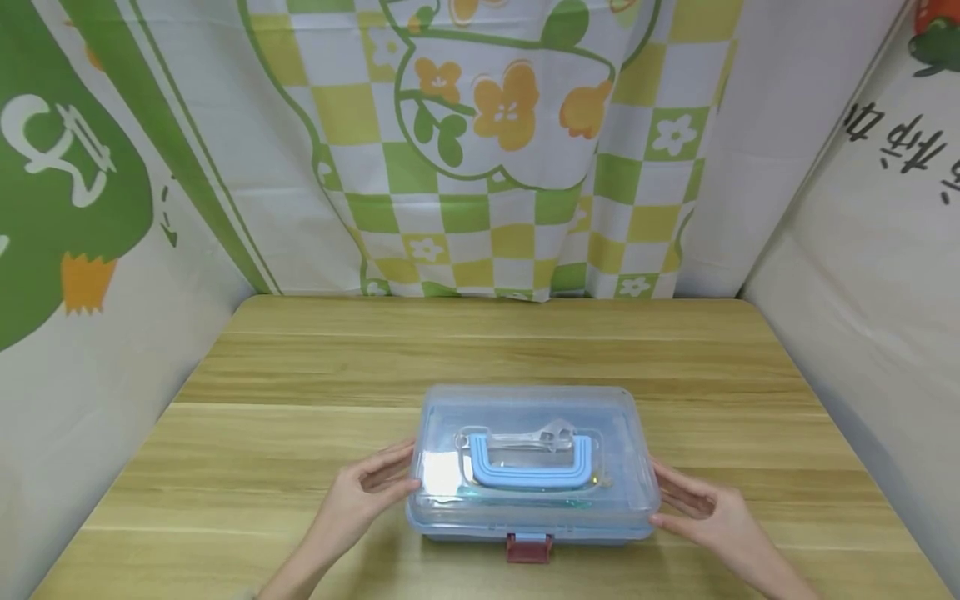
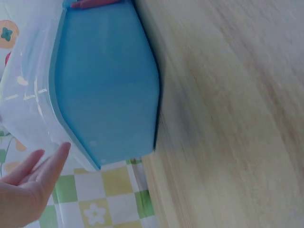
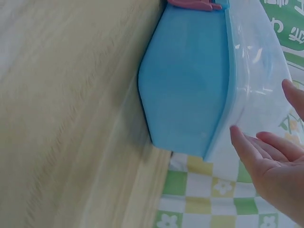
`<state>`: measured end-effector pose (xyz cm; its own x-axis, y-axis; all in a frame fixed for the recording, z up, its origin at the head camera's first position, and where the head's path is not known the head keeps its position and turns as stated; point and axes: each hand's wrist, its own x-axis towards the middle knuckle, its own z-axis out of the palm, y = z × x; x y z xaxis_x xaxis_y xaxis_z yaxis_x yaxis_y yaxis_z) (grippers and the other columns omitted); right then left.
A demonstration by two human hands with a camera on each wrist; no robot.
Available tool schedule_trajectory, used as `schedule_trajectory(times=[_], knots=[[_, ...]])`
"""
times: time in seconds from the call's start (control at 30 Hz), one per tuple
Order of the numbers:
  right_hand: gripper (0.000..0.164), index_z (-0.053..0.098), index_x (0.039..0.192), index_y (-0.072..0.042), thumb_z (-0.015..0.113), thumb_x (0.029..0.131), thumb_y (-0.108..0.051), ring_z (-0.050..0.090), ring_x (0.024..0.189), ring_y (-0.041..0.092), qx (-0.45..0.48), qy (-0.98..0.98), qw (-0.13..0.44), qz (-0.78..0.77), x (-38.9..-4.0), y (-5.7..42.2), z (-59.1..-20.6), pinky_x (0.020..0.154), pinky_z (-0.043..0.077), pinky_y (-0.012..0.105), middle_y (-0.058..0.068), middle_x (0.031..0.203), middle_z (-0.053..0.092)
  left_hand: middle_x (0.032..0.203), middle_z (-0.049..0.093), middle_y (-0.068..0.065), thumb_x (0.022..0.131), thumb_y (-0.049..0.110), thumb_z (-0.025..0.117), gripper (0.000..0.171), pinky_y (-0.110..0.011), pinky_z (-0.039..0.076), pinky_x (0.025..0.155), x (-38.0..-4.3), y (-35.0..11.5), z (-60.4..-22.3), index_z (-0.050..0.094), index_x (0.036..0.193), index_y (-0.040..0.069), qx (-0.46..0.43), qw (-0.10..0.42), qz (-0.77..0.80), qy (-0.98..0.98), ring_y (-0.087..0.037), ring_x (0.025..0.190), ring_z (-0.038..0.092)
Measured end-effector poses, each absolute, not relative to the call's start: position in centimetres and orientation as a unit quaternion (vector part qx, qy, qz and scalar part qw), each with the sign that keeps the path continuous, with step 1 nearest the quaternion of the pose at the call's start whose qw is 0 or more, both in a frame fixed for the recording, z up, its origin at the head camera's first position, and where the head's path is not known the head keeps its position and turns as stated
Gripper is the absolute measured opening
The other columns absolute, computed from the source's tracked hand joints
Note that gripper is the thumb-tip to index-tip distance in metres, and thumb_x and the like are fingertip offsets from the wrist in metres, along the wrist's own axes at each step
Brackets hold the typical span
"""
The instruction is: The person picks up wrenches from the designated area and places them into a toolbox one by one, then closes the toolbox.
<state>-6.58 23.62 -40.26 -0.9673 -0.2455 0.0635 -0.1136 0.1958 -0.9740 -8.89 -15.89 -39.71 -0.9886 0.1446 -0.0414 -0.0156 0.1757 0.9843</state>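
Note:
A blue storage box (image 1: 525, 521) with a clear lid sits on the wooden table. Its light blue handle (image 1: 531, 477) lies folded flat on the lid, and a reddish latch (image 1: 528, 548) is at the front. Through the lid a wrench-shaped item (image 1: 551, 436) shows; other contents are unclear. My left hand (image 1: 375, 487) is at the box's left side, fingers extended, fingertips at the lid's edge. On the opposite side, my right hand (image 1: 701, 504) has its fingertips at the lid's right edge. Both wrist views show the fingers straight beside the clear lid (image 2: 35, 95), not curled round it.
The wooden table (image 1: 300, 367) extends around the box. Behind it hangs a patterned curtain (image 1: 465, 217) with green and yellow checks. White printed cloth (image 1: 862, 317) lines the right side, and similar cloth (image 1: 172, 317) the left.

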Motion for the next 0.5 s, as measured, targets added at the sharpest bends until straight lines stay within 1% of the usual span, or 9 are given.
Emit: schedule_trajectory(times=[0.03, 0.13, 0.2, 0.27, 0.3, 0.33, 0.37, 0.4, 0.5], knots=[[0.056, 0.040, 0.121, 0.015, 0.066, 0.074, 0.002, 0.055, 0.098, 0.000, -0.119, 0.779, 0.050, -0.614, -6.6, 23.6, -40.2, 0.078, 0.047, 0.020, -0.019, 0.114, 0.053, 0.122, 0.052, -0.016, 0.075, 0.010, 0.069, 0.046, -0.026, 0.047, 0.081, -8.8, -15.7, -39.6, 0.054, 0.116, -0.003, 0.027, 0.062, 0.642, 0.764, -0.026, 0.106, 0.054], [0.056, 0.044, 0.123, 0.010, 0.068, 0.074, -0.003, 0.055, 0.097, -0.001, -0.126, 0.823, 0.021, -0.553, -6.4, 23.5, -39.7, 0.078, 0.048, 0.021, -0.007, 0.116, 0.056, 0.120, 0.052, -0.019, 0.075, 0.009, 0.068, 0.046, -0.028, 0.047, 0.082, -8.6, -15.3, -39.5, 0.053, 0.117, -0.003, 0.003, 0.060, 0.645, 0.762, -0.029, 0.105, 0.054], [0.057, 0.047, 0.125, 0.001, 0.070, 0.074, -0.010, 0.055, 0.097, 0.002, -0.126, 0.863, -0.005, -0.489, -6.2, 23.4, -39.2, 0.078, 0.049, 0.029, 0.001, 0.116, 0.057, 0.119, 0.052, -0.020, 0.075, 0.009, 0.068, 0.046, -0.029, 0.047, 0.083, -8.5, -15.1, -39.4, 0.052, 0.117, -0.003, -0.005, 0.056, 0.644, 0.763, -0.030, 0.104, 0.054], [0.058, 0.049, 0.125, -0.006, 0.072, 0.072, -0.014, 0.057, 0.097, 0.011, -0.143, 0.897, -0.057, -0.414, -6.1, 23.2, -38.8, 0.079, 0.049, 0.038, 0.010, 0.115, 0.058, 0.120, 0.052, -0.020, 0.075, 0.008, 0.068, 0.045, -0.030, 0.047, 0.084, -8.4, -15.0, -39.4, 0.052, 0.117, -0.002, -0.007, 0.052, 0.643, 0.764, -0.031, 0.105, 0.054], [0.060, 0.050, 0.125, -0.009, 0.074, 0.070, -0.016, 0.057, 0.098, 0.016, -0.154, 0.910, -0.086, -0.376, -6.1, 23.1, -38.7, 0.079, 0.048, 0.041, 0.010, 0.114, 0.058, 0.120, 0.052, -0.020, 0.076, 0.008, 0.067, 0.045, -0.031, 0.046, 0.084, -8.4, -15.0, -39.4, 0.052, 0.117, -0.002, -0.007, 0.051, 0.642, 0.765, -0.031, 0.105, 0.054], [0.062, 0.051, 0.125, -0.011, 0.075, 0.068, -0.018, 0.057, 0.098, 0.021, -0.169, 0.916, -0.116, -0.345, -6.1, 22.9, -38.6, 0.082, 0.047, 0.038, 0.009, 0.115, 0.058, 0.120, 0.052, -0.020, 0.076, 0.009, 0.067, 0.045, -0.031, 0.046, 0.085, -8.4, -15.0, -39.4, 0.052, 0.117, -0.002, -0.007, 0.050, 0.640, 0.767, -0.031, 0.106, 0.053], [0.064, 0.051, 0.124, -0.011, 0.076, 0.066, -0.019, 0.055, 0.101, 0.021, -0.191, 0.915, -0.150, -0.321, -6.2, 22.7, -38.5, 0.085, 0.045, 0.035, 0.008, 0.117, 0.057, 0.120, 0.052, -0.019, 0.076, 0.009, 0.067, 0.045, -0.032, 0.046, 0.085, -8.4, -15.0, -39.4, 0.052, 0.117, -0.002, -0.007, 0.049, 0.638, 0.768, -0.031, 0.106, 0.053], [0.065, 0.052, 0.124, -0.011, 0.077, 0.065, -0.020, 0.053, 0.105, 0.020, -0.213, 0.911, -0.183, -0.302, -6.3, 22.5, -38.5, 0.088, 0.043, 0.028, 0.007, 0.119, 0.056, 0.120, 0.052, -0.019, 0.076, 0.009, 0.067, 0.045, -0.032, 0.045, 0.086, -8.4, -15.0, -39.4, 0.052, 0.117, -0.002, -0.006, 0.049, 0.636, 0.770, -0.031, 0.107, 0.053], [0.059, 0.053, 0.121, -0.005, 0.069, 0.073, -0.035, 0.047, 0.112, 0.016, -0.287, 0.880, -0.265, -0.269, -7.0, 21.9, -38.7, 0.098, 0.028, 0.014, 0.008, 0.123, 0.052, 0.120, 0.052, -0.019, 0.076, 0.010, 0.067, 0.045, -0.033, 0.045, 0.087, -8.3, -15.0, -39.4, 0.052, 0.118, -0.001, -0.006, 0.049, 0.633, 0.773, -0.031, 0.108, 0.052]])
